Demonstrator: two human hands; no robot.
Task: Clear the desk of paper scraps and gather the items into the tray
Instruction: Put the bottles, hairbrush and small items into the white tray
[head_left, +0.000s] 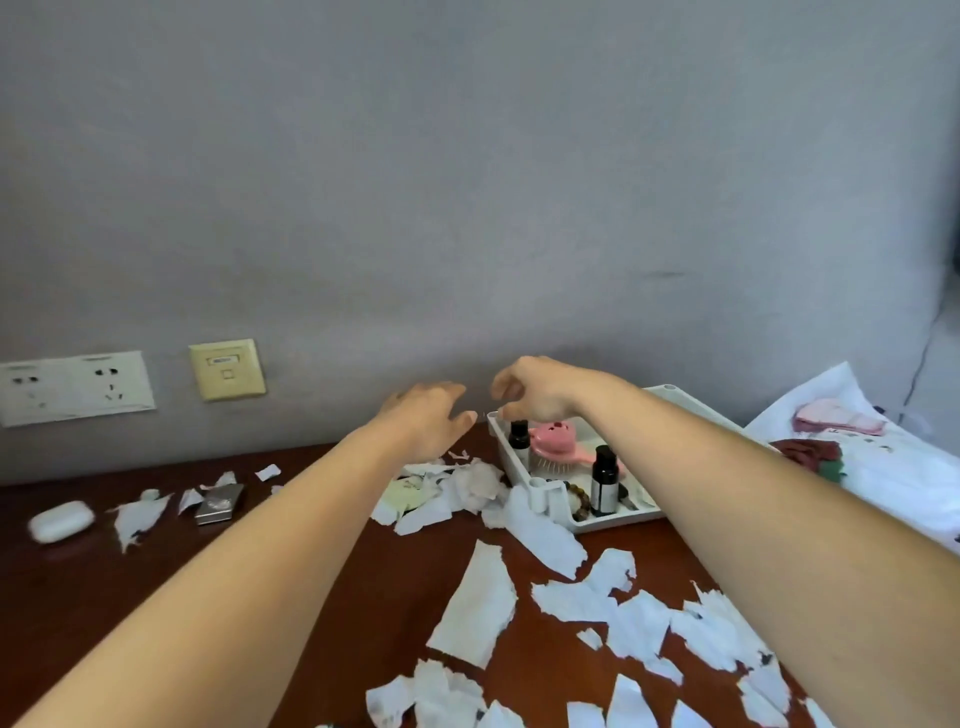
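While both bare arms stretch forward in the head view, the left hand (426, 421) hovers above the dark wooden desk (395, 582) with its fingers loosely spread and nothing in them. Just below that hand and a little to its right lies a heap of crumpled paper scraps (470, 486), which touches the near-left corner of the white tray (615, 525). Close beside the left hand, the right hand (535, 392) hangs over the tray's far-left corner, fingers curled downward with the tips close together; whether they pinch anything cannot be told. Directly under those fingertips a dark bottle (518, 436) stands upright in the tray, and a pink hairbrush (558, 441) lies just beside it, under the right wrist. A second dark bottle (603, 480) stands nearer the person, with a bead bracelet (579, 501) at its foot. Larger torn pieces (475, 603) are strewn across the desk beneath and between the forearms. Well to the left of the left hand rest a small silver box (219, 504) and, farther still, a white earbud case (61, 519), with small scraps around them. Beyond the right forearm lies a white cloth (883, 478)
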